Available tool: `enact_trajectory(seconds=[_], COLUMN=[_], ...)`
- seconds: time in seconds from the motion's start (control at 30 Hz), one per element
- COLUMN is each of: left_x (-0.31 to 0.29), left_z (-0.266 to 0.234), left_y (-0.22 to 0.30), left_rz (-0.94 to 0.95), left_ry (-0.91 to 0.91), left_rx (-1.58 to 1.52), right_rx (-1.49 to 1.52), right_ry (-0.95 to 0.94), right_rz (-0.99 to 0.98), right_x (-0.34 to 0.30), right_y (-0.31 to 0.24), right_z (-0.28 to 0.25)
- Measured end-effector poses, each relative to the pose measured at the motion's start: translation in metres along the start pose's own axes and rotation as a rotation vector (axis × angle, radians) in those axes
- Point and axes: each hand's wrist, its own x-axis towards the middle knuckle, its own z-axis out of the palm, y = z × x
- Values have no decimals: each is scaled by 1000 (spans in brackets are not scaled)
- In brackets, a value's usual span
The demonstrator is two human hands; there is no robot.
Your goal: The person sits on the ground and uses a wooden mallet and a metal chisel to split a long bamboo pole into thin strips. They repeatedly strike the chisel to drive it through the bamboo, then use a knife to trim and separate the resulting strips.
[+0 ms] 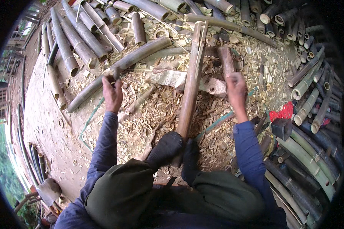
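Note:
A brown bamboo pole [190, 91] slants away from me between my feet, its far end split lengthwise. My feet, in dark socks, press against its near end. The pole crosses a pale, rough-hewn wooden block [168, 78]. To the left, my left hand [112, 95] is raised with curled fingers near a long bamboo pole [141, 53]; a small dark shape shows at its fingertips, too unclear to name. My right hand [237, 93] is beside the block's right end, at the near end of a short brown cylindrical piece [226, 59]. Motion smears its fingers, so contact cannot be told.
Wood chips [141, 122] cover the ground around the block. Bamboo poles [67, 49] lie at the far left. More cut bamboo [305, 110] is stacked along the right, near a red cloth [282, 111] and a dark square-ended object [282, 128].

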Motion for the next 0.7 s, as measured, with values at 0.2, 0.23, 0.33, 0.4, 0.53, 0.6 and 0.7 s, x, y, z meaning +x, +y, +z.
enact_trajectory(seconds=[0.2,0.23,0.33,0.4,0.53,0.6,0.7], left_x=[60,66,78,82,84,86,86], left_z=[41,53,88,110,135,139,142], left_y=[119,124,147,152,167,166,162], left_rz=[-578,-568,-594,-607,-616,-636,-615], left_ry=[-162,-228,-262,-292,-259,-232,-273], left_rx=[-1187,-1313,-1438,-1507,-1476,-1471,-1471], right_rx=[-167,-88,-147,-24,567,843,912], right_ry=[-127,-185,-92,-87,-98,-95,-52], right_rz=[183,181,108,136,188,233,266], right_x=[54,55,57,56,36,22,0], right_y=[69,71,74,74,74,65,28], right_z=[2,8,13,4,-36,-53,-79])
